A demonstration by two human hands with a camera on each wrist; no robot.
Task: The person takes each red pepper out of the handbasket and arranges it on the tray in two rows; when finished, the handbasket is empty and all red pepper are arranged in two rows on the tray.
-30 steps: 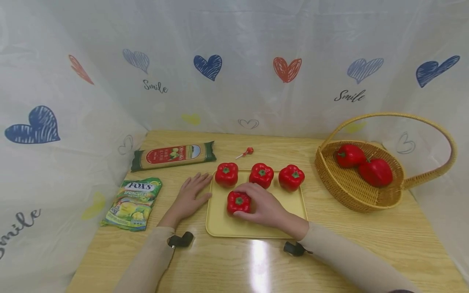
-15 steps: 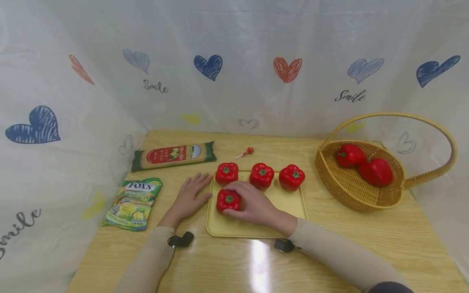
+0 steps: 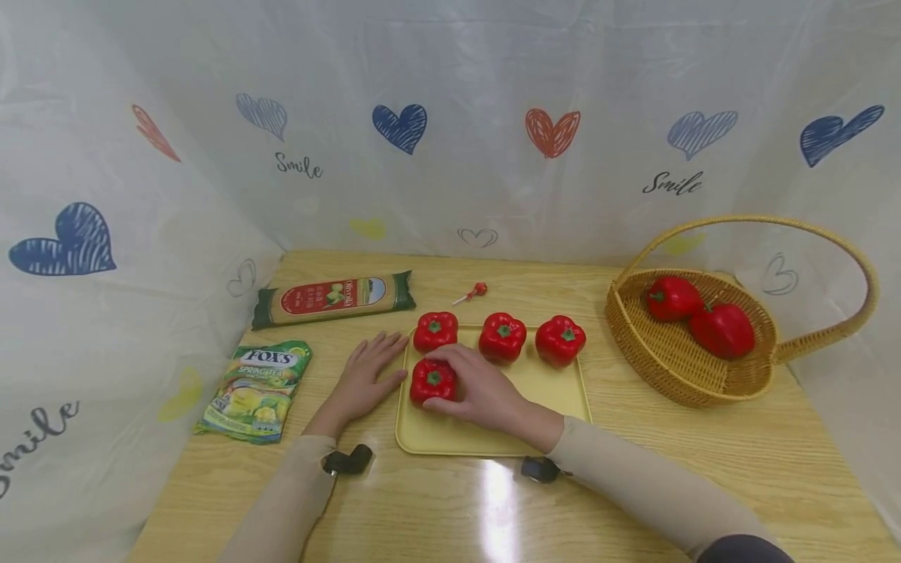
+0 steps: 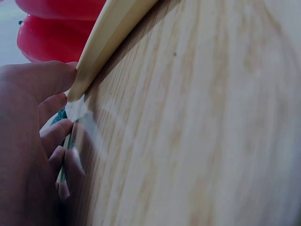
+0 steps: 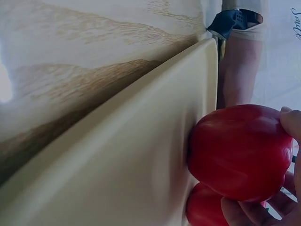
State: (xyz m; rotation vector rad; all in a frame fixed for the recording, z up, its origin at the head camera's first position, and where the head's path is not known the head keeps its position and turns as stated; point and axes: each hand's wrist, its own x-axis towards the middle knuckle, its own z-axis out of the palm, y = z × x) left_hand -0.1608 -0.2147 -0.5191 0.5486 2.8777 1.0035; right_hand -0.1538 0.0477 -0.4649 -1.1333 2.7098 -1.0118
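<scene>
In the head view my right hand grips a red bell pepper at the left side of the yellow tray. The right wrist view shows this pepper against the tray, thumb on one side and fingers on the other. Behind it, three more red peppers line the tray's far edge: one at the left, one in the middle, one at the right. My left hand lies with fingers extended on the table, its thumb touching the tray's left edge, as the left wrist view also shows.
A wicker basket with a tall handle stands at the right, holding two red peppers. At the back left lies a pasta packet; a FOX'S candy bag is left of my left hand. A lollipop lies behind the tray.
My right hand has moved left along the tray with the gripped pepper, bringing it in front of the left pepper of the back row. My left hand has stayed put.
</scene>
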